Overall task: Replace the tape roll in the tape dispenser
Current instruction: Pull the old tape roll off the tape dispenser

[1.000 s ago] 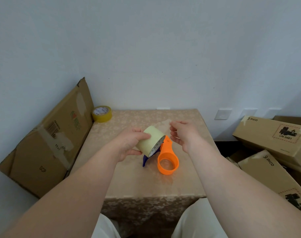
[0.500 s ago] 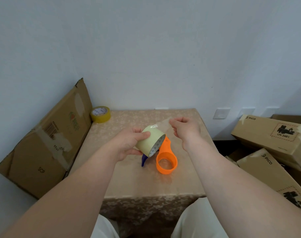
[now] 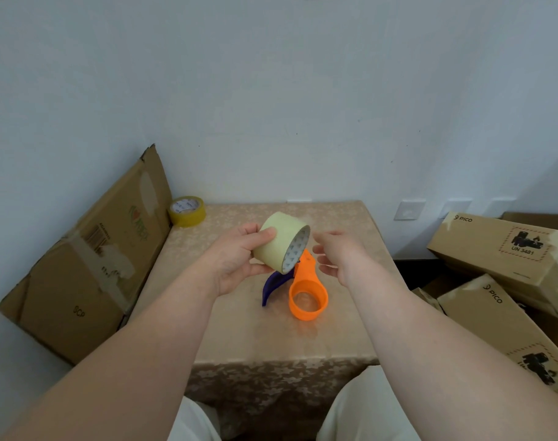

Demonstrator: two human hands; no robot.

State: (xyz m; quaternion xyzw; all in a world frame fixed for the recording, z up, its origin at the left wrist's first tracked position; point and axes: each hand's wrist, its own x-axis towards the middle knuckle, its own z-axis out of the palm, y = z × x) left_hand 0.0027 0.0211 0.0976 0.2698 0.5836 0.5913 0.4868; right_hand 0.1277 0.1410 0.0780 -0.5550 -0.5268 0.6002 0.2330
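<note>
My left hand (image 3: 236,259) grips a pale yellow tape roll (image 3: 279,241) in the air above the table (image 3: 236,332), its open core facing right and down. Just to the roll's right my right hand (image 3: 336,254) hovers with fingers spread and nothing in it. Under the roll lies the tape dispenser (image 3: 304,292), with an orange ring-shaped body and a dark blue handle, and no roll on it. A second, darker yellow tape roll (image 3: 187,211) stands at the table's far left corner.
A flattened cardboard box (image 3: 86,265) leans against the wall left of the table. Several brown PICO cartons (image 3: 500,249) are stacked at the right. The table's front edge lies close to my knees (image 3: 360,405).
My left hand has lifted the pale roll a little higher. My right hand, which pinched the tape's loose end, has let go, opened and moved close beside the roll.
</note>
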